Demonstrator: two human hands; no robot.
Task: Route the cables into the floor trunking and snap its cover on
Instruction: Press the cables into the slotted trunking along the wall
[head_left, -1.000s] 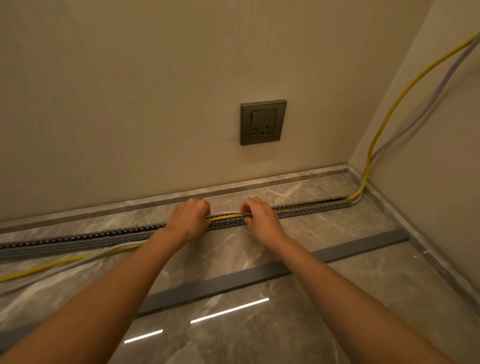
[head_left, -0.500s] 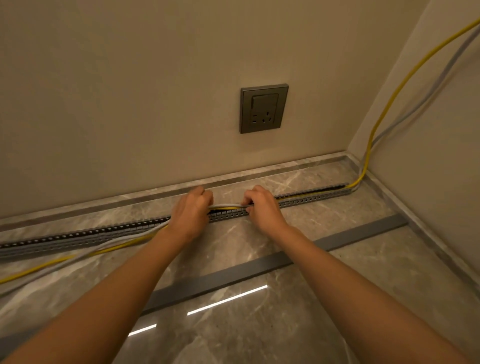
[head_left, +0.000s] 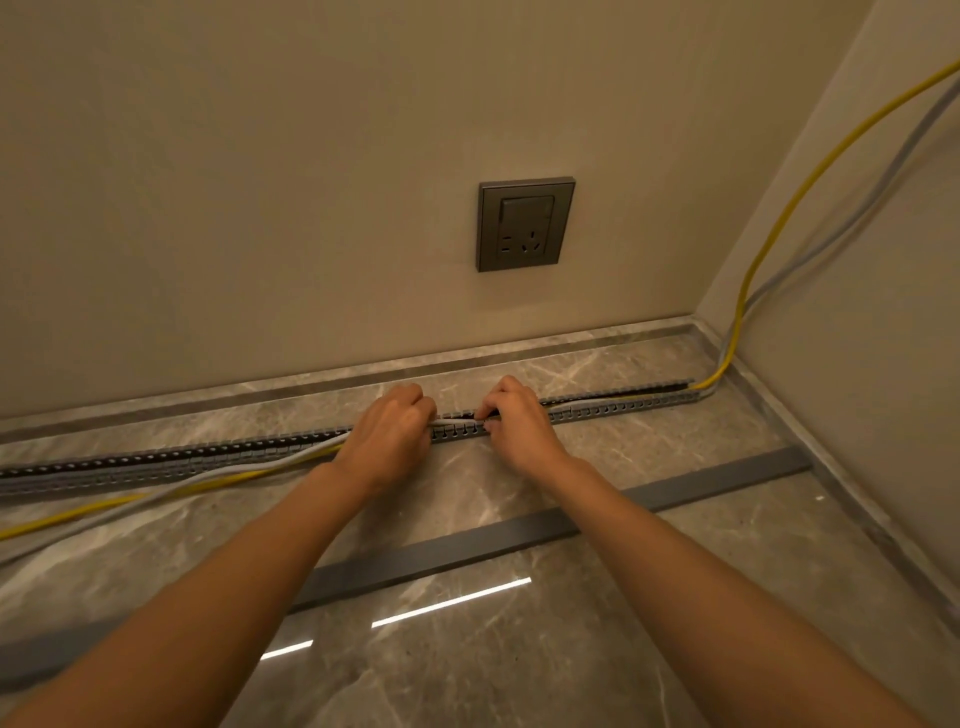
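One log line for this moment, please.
phase: routing | left hand: grips cables | right hand: pinches cables at trunking | right run: seated | left run: on floor | cover: unfitted, on floor

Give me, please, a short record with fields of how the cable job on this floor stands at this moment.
trunking: grey, slotted, open, along the wall
cables: yellow and grey; inside trunking right of the hands, loose on floor to the left
left hand: grips cables at trunking
right hand: pinches cables at trunking
cover: flat on floor, nearer the person, not fitted
wall socket: nothing plugged in
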